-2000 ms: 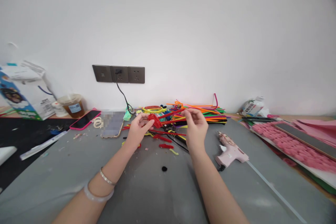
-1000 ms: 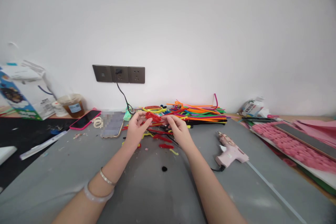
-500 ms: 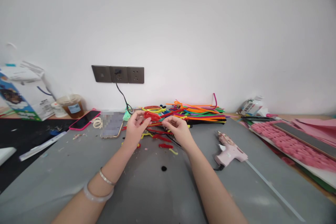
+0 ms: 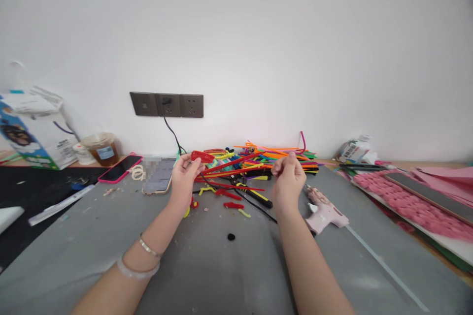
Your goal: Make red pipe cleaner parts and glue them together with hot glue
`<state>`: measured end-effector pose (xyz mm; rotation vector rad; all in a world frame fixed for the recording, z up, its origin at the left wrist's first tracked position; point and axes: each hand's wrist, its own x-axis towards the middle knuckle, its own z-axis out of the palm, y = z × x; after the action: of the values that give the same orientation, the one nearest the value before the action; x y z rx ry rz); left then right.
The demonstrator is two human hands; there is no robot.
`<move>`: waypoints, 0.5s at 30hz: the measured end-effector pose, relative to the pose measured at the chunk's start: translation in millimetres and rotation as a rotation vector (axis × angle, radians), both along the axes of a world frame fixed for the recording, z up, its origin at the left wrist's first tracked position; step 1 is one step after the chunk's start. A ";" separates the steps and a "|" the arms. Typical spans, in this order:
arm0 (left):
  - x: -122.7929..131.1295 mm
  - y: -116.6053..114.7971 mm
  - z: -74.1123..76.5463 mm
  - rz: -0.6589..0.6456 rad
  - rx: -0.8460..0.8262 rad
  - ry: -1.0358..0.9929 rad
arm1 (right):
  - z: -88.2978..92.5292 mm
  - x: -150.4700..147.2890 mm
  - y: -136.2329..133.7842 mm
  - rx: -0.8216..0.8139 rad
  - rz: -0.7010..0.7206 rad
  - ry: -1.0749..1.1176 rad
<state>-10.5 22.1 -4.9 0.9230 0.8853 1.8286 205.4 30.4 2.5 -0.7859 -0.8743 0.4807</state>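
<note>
Pinched between the fingers of my left hand (image 4: pixel 184 179) is a red loop-shaped pipe cleaner piece (image 4: pixel 202 157), raised in front of the pile. My right hand (image 4: pixel 290 177) is apart from it, with its fingers curled closed near the right side of the pile. Whether those fingers hold anything is hidden. Colourful pipe cleaners (image 4: pixel 254 160) lie heaped along the wall behind both hands. Between the hands lies a cutting tool with black and yellow handles (image 4: pixel 258 198). Two short red pieces (image 4: pixel 233 205) and yellow scraps lie in front of the pile.
A pink glue gun (image 4: pixel 325 214) with a long glue stick lies right of my right hand. Two phones (image 4: pixel 120 169), a drink cup (image 4: pixel 101 149) and a box (image 4: pixel 37 128) stand or lie at left. A black dot (image 4: pixel 231 237) is on the grey mat. Pink woven material (image 4: pixel 410 197) lies far right.
My right hand has moved right, away from the red piece, and its fingers have curled in. My left hand has shifted slightly left, still holding the red piece. The cutting tool now shows.
</note>
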 end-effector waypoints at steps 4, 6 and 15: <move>-0.4 -0.5 -1.0 -0.003 0.006 0.015 | 1.0 -6.7 -0.5 -0.040 0.176 0.005; -0.7 -0.4 -2.3 -0.014 0.018 0.025 | 1.7 -14.2 -2.5 -0.083 0.330 -0.033; 0.8 0.9 -2.5 -0.019 0.016 0.050 | -3.5 -34.2 -12.9 -0.366 0.924 -0.209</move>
<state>-9.7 23.0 -7.4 0.9883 0.8908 1.8055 171.2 17.6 -1.0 -0.7343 -1.3565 1.4207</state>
